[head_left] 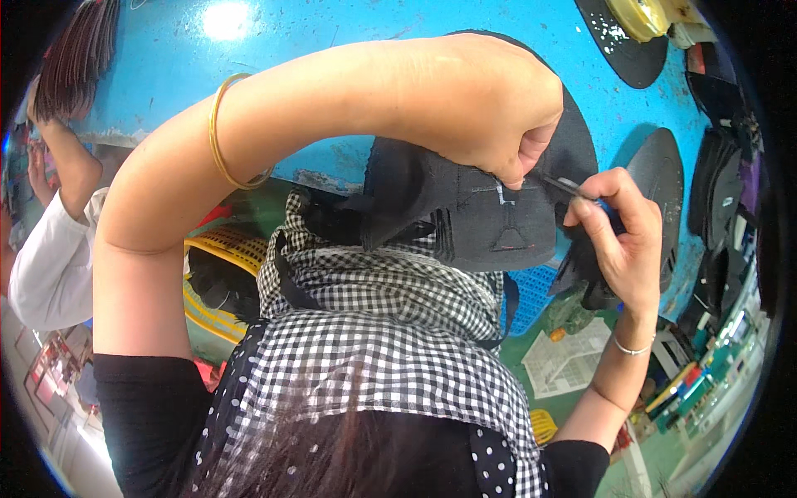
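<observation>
My left hand reaches across from the left, a gold bangle on its arm. Its fingers are pinched at the upper edge of a black fabric piece with stitched lines and a small white streak. That piece hangs over the table's near edge, in front of my apron, on top of a larger rounded black piece. On the right, my right hand grips a thin dark stick-like tool between thumb and fingers. The tool's tip points toward the left fingertips; its exact kind cannot be made out.
The blue table carries a yellow pot on a white-spotted black piece, and a black oval piece. Below are a yellow basket, a blue basket and newspaper. At left is another person's arm.
</observation>
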Available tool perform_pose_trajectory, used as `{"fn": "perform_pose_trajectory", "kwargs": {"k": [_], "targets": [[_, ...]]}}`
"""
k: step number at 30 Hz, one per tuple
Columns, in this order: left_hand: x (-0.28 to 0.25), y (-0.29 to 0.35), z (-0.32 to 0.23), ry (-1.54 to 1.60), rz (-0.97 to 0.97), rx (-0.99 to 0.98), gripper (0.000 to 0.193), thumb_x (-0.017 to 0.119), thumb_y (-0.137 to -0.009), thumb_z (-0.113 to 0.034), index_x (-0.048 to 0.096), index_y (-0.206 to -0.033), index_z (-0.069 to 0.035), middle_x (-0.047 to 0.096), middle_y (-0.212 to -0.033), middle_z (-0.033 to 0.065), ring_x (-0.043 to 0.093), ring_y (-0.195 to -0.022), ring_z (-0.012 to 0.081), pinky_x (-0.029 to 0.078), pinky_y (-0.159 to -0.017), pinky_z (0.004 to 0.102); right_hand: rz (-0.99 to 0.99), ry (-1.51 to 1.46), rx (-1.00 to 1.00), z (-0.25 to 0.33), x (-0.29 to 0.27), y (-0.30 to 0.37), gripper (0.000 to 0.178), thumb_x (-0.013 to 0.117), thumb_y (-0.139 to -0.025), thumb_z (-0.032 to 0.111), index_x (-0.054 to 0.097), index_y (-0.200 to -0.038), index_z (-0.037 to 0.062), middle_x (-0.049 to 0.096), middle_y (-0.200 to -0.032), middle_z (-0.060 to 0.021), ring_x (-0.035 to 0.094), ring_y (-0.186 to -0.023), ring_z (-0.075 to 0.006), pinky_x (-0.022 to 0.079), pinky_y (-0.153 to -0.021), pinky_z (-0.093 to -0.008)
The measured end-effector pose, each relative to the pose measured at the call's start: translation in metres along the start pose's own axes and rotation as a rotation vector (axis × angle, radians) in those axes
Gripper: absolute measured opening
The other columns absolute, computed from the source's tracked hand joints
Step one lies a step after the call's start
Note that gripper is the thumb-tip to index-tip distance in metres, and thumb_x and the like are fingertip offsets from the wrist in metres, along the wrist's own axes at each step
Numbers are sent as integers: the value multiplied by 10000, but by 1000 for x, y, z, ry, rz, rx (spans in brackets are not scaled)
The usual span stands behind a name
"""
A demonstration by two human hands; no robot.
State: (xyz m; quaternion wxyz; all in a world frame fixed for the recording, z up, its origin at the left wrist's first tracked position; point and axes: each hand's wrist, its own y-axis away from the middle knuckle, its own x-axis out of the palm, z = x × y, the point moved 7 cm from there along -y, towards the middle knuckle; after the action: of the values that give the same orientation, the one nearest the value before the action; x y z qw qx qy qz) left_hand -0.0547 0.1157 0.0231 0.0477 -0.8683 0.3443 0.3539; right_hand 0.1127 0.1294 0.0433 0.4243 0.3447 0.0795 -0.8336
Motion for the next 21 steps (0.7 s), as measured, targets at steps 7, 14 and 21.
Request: {"fn": "perform_pose_trajectory", "kwargs": {"k": [7, 14, 21], "targets": [[2, -4, -3, -88, -184, 137, 176, 839, -722, -159, 764, -834, -47, 737, -797, 125, 721, -791, 291, 560, -718, 403, 125, 303, -257, 23, 15, -14, 158, 768, -812, 64, 636, -898, 50, 659, -809, -102, 665, -728, -297, 507, -613, -384], [-37, 13, 1, -84, -30, -29, 257, 732, -837, -213, 739, -914, 32, 743, -901, 219, 709, -853, 382, 551, -787, 422, 162, 278, -305, 26, 12, -27, 164, 760, -835, 106, 616, -899, 63, 656, -778, -85, 666, -709, -303, 501, -601, -396], [-44, 19, -14, -6, 0, 11, 229, 647, -853, -159, 731, -932, 40, 731, -886, 240, 706, -876, 402, 548, -804, 442, 79, 571, -305, 29, 17, -34, 183, 725, -891, 182, 620, -1009, 89, 699, -895, -103, 695, -778, -320, 520, -633, -380]]}}
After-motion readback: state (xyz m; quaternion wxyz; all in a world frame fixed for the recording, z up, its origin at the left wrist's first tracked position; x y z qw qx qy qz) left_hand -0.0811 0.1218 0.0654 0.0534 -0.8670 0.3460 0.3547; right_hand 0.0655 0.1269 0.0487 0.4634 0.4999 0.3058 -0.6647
